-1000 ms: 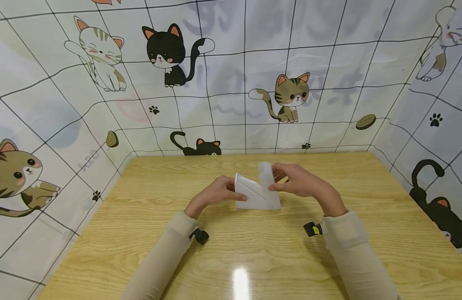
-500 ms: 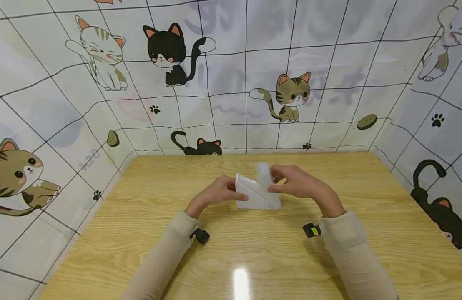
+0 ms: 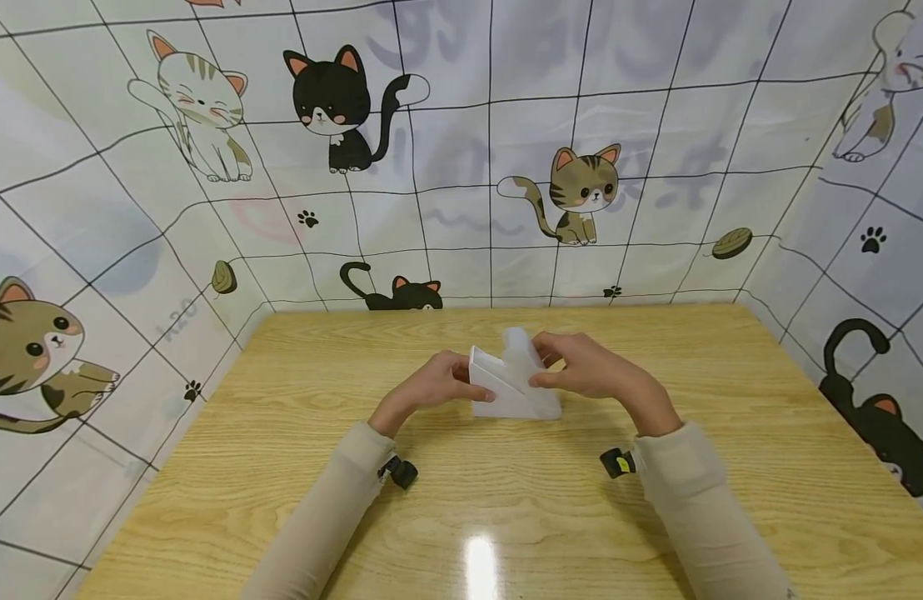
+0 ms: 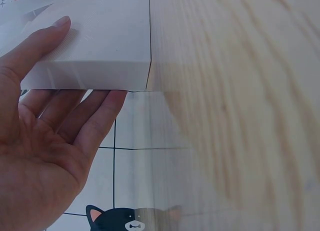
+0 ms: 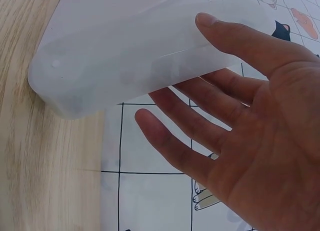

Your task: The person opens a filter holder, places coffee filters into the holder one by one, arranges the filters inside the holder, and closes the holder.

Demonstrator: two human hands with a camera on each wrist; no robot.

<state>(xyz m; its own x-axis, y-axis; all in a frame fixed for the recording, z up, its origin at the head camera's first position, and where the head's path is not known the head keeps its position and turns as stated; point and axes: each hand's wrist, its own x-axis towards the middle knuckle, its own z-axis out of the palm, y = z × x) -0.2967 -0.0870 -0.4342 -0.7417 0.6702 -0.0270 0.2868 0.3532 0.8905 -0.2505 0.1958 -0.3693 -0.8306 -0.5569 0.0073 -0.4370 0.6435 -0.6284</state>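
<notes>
A white box (image 3: 506,402) with a slanted top edge stands on the table, its narrow end face showing in the left wrist view. My left hand (image 3: 437,383) grips the tall left end, thumb on the near side and fingers behind. From the low right corner of the box a frosted, translucent lid (image 3: 518,353) rises and leans left. My right hand (image 3: 587,367) pinches this lid between its thumb on the near side and fingers behind. Close up in the right wrist view, the lid's rounded lower end (image 5: 55,78) overlaps the box corner. The inside of the box is hidden.
The wood-grain table (image 3: 446,483) reaches back to a white cloth (image 3: 461,208) printed with cats and grid lines, which also hangs at both sides. Black wrist cameras sit at the left cuff (image 3: 403,473) and right cuff (image 3: 617,463).
My right hand has swung the lid leftward and slightly down, toward the slanted top of the box. My left hand and the box have stayed in place.
</notes>
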